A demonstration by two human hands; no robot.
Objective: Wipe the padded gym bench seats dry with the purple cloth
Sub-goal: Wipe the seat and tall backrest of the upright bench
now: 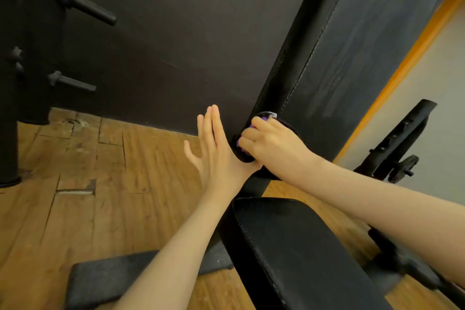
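Purple cloth point(243, 143), bunched small, sits under the right hand point(270, 143) at the lower end of the long black padded backrest point(334, 58), close to the centre of the view. The right hand's fingers curl over the cloth and press it against the left side edge of that pad, so only little purple patches show between the fingers. The left hand point(214, 148) is released: its fingers are straight and together, and it lies flat against the same edge, just at 9 o'clock of the cloth.

I judge that the wiping is in progress at the bottom corner of the backrest. The broad face of this pad, running toward 1 o'clock, shows faint streaks, but I cannot tell if they are water or only reflections. The short black padded seat with white stitching point(297, 246), at 5 o'clock, has no cloth on it now; whether it is already dry is not clear. Probably some part of the pads is left to wipe.
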